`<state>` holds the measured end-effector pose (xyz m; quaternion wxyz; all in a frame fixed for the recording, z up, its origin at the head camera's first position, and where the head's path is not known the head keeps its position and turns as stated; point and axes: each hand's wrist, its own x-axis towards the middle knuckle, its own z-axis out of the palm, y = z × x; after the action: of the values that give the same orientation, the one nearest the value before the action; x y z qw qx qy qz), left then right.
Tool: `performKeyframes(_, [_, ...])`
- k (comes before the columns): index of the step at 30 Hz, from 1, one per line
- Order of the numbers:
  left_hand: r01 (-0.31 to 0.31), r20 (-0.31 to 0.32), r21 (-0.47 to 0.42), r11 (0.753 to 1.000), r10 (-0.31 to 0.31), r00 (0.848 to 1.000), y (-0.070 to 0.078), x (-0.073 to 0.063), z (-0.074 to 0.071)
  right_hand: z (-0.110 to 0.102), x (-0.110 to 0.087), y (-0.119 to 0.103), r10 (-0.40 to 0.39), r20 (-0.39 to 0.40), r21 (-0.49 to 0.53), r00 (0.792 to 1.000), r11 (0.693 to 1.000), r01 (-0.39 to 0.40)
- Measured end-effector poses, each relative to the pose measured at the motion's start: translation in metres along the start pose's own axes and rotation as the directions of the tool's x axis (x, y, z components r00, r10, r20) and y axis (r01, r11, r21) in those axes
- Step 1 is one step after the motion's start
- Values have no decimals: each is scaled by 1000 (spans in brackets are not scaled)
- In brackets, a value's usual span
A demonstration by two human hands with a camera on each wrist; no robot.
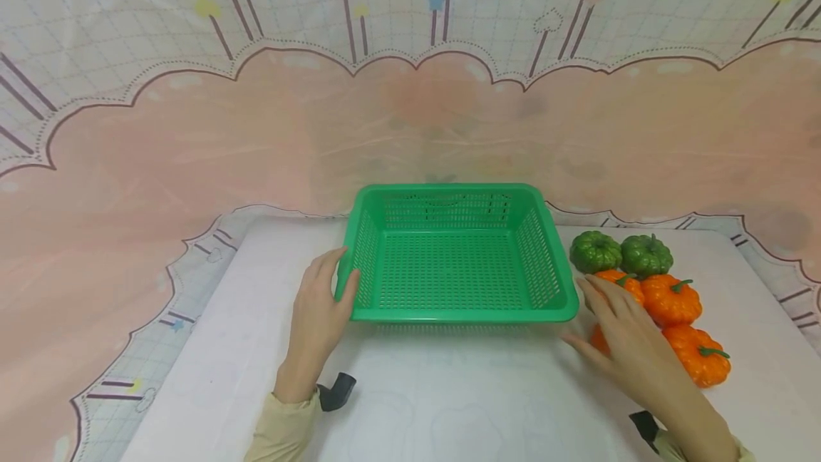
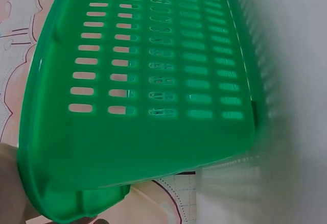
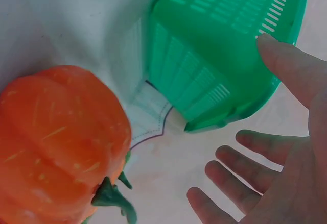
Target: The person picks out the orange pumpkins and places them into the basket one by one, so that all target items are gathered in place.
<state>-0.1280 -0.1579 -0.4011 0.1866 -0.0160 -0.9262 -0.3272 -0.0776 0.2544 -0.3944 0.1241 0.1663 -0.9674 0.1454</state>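
A green perforated plastic basket [image 1: 449, 316] stands on the white table, with nothing visible inside. My left hand [image 1: 321, 305] holds its left rim, the thumb near the front left corner; in the left wrist view, part of that hand [image 2: 9, 188] shows against the rim, most of it out of frame. Beside the basket's right side is my right hand [image 1: 631, 337], fingers apart and holding nothing. The right wrist view has its thumb near the basket's rim [image 3: 291, 35]. Several small orange pumpkins [image 1: 670, 300] lie by the right hand, some partly hidden beneath it.
Two small green pumpkins [image 1: 595, 252] sit behind the orange ones, at the table's back right. A patterned cloth [image 1: 423, 120] hangs behind the table [image 1: 436, 391] and shows along its sides. Dark straps [image 1: 336, 392] are at both wrists.
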Motion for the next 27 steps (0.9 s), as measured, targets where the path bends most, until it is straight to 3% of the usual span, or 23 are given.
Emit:
performKeyframes(12, [90, 72, -143, 986, -81, 994, -5, 3, 3, 4, -6, 8, -7, 6, -7, 1000, 1000, 7])
performKeyframes(27, [208, 151, -266, 941, -172, 973, -10, 2, 8, 10, -10, 22, -7, 41, -1, 999, 1000, 7])
